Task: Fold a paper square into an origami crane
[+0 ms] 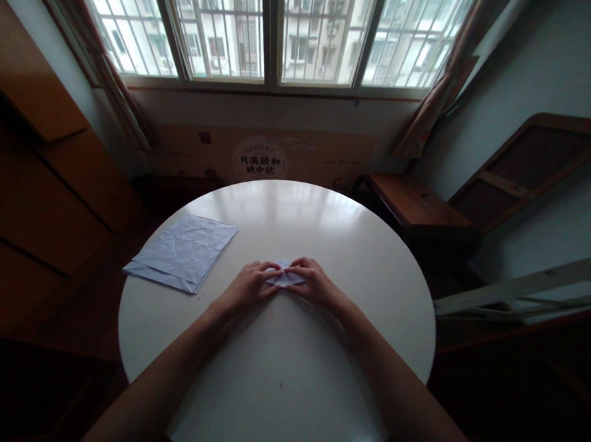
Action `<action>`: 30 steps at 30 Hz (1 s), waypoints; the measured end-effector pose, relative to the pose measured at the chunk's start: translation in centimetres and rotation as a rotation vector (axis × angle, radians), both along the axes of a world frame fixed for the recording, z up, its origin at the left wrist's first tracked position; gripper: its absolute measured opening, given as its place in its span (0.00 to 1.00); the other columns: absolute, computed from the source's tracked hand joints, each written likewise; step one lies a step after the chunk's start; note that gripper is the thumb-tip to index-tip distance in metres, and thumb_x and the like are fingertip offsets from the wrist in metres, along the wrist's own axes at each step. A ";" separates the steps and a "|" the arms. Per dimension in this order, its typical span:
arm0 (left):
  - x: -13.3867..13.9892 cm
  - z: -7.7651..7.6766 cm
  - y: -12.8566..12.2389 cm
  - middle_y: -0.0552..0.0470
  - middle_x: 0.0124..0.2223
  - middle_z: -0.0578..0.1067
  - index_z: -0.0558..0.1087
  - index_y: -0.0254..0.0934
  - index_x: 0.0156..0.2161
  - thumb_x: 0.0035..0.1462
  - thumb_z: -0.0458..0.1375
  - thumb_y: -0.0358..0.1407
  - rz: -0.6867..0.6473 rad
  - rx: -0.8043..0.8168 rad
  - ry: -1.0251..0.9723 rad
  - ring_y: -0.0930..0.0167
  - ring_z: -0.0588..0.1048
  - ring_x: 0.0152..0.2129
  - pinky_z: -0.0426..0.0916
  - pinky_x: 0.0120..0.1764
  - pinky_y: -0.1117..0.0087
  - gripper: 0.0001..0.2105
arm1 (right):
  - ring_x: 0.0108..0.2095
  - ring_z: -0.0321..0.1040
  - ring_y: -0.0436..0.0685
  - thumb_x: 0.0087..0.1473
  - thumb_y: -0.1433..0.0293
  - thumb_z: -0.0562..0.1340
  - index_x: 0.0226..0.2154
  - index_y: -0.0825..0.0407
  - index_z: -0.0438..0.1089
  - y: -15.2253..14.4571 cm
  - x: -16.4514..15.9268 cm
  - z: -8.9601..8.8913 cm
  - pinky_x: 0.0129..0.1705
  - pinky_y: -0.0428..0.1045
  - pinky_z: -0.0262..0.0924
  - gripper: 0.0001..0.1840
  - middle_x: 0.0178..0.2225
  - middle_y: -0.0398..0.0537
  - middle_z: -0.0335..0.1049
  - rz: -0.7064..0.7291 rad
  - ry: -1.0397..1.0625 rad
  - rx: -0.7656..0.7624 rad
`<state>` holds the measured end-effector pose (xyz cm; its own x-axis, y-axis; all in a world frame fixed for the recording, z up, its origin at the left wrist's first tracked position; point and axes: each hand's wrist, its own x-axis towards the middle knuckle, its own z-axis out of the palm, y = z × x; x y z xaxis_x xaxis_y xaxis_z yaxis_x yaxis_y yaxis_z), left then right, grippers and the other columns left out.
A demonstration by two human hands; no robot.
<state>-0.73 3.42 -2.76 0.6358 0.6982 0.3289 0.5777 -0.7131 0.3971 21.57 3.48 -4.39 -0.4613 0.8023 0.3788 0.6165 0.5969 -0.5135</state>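
A small piece of folded pale paper [285,279] is on the white round table, between my two hands. My left hand [252,282] grips its left side, with fingers bent and fingertips near the middle. From the other side my right hand [315,281] pinches the right part of the same paper, and the fingertips of both hands almost meet. My fingers cover part of the paper, so its full folded shape cannot be made out.
A stack of creased pale paper sheets [182,251] lies at the table's left edge. The glossy round table [285,381] reflects the barred window [269,36]. A wooden bench [414,200] stands beyond the right side, cabinets [47,176] at the left.
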 end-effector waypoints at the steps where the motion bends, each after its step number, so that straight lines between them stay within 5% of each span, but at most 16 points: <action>1: 0.1 0.0 0.0 0.48 0.50 0.74 0.73 0.44 0.49 0.58 0.57 0.39 0.020 0.022 0.010 0.66 0.72 0.42 0.64 0.47 0.62 0.13 | 0.45 0.65 0.59 0.48 0.64 0.68 0.45 0.48 0.73 0.1 0.1 0.0 0.49 0.56 0.60 0.19 0.43 0.53 0.68 -0.002 0.009 0.001; 12: 0.4 -0.9 0.8 0.49 0.43 0.78 0.78 0.42 0.38 0.58 0.57 0.35 -0.002 0.021 -0.133 0.69 0.73 0.37 0.67 0.43 0.65 0.07 | 0.39 0.66 0.57 0.48 0.70 0.67 0.36 0.47 0.77 0.6 0.2 0.7 0.45 0.54 0.61 0.09 0.35 0.50 0.72 -0.003 0.028 0.032; 17: 0.2 -0.9 0.8 0.48 0.40 0.79 0.78 0.40 0.36 0.57 0.58 0.35 -0.061 -0.024 -0.180 0.70 0.74 0.36 0.68 0.42 0.67 0.06 | 0.34 0.69 0.53 0.50 0.74 0.65 0.35 0.48 0.78 0.2 -0.3 0.9 0.39 0.49 0.64 0.08 0.33 0.49 0.71 0.070 0.117 -0.077; 30: 0.1 -0.5 0.7 0.48 0.40 0.78 0.78 0.40 0.33 0.58 0.58 0.36 -0.065 -0.032 -0.189 0.71 0.74 0.35 0.67 0.40 0.69 0.07 | 0.33 0.68 0.54 0.48 0.69 0.68 0.30 0.48 0.79 0.2 -1.1 1.0 0.37 0.48 0.63 0.04 0.30 0.47 0.71 0.041 0.111 -0.149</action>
<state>-0.59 4.14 -3.24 0.6091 0.6694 0.4253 0.4437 -0.7321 0.5169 20.47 3.70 -3.41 -0.4569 0.8347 0.3074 0.5277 0.5325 -0.6618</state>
